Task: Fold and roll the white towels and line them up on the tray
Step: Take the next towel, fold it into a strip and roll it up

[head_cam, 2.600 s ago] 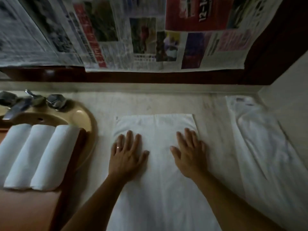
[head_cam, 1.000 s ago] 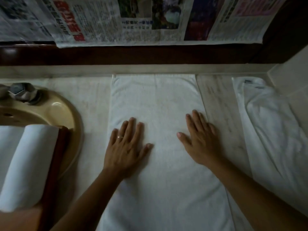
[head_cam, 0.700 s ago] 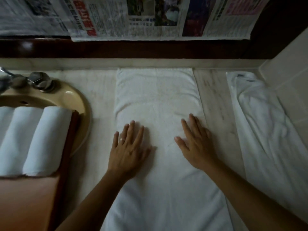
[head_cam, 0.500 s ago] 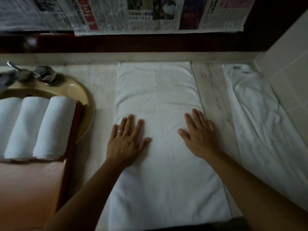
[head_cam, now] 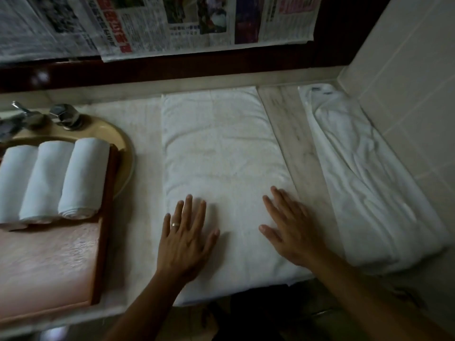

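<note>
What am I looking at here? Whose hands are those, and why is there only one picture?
The picture comes from a camera worn on a person's head, looking down, so you see what they see. There is no machine, just two bare hands. The left hand and the right hand lie flat on a folded white towel spread on the counter. Neither has a grip on anything; the fingers are straight. On the left, a wooden tray carries three rolled towels side by side, resting partly over a sink with a tap. On the right lies another crumpled towel. Newspapers hang behind.
</note>
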{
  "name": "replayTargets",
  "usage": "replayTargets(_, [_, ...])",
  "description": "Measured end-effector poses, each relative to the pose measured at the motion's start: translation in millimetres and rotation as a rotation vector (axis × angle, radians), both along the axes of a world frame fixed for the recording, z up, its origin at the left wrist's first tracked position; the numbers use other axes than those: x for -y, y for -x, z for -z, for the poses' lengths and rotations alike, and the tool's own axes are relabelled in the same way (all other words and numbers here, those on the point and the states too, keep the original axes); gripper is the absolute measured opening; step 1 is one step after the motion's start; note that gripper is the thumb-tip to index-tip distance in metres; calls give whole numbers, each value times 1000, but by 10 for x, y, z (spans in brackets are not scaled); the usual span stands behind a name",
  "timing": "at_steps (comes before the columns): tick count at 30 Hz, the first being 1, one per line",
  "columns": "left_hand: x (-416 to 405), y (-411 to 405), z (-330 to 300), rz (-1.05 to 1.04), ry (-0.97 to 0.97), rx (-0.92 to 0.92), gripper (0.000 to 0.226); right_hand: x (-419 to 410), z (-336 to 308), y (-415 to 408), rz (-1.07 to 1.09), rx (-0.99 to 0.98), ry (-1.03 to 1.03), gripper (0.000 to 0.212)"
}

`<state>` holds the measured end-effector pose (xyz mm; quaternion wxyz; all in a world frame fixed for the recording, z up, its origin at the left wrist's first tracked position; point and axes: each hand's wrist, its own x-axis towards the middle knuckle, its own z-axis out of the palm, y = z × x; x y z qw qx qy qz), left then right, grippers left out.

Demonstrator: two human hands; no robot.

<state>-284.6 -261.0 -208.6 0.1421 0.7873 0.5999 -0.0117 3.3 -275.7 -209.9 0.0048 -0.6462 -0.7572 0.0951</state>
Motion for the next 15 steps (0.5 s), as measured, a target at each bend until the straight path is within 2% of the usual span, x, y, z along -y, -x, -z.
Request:
replayTargets(2, [115, 81, 46, 6, 45, -6, 76, 181, 37, -43, 8, -2, 6, 70])
replayTargets(7, [-24, -163, -169, -43, 18, -13, 88, -27, -105, -70, 91, -80, -69, 59])
replayTargets(12, [-143, -656, -401, 41, -28, 6, 62, -403, -324, -159, 133, -130, -116, 39])
replayTargets(15, [-252, -944, -480, 73, -27, 24, 50, -724, -506, -255, 156, -89, -60, 34])
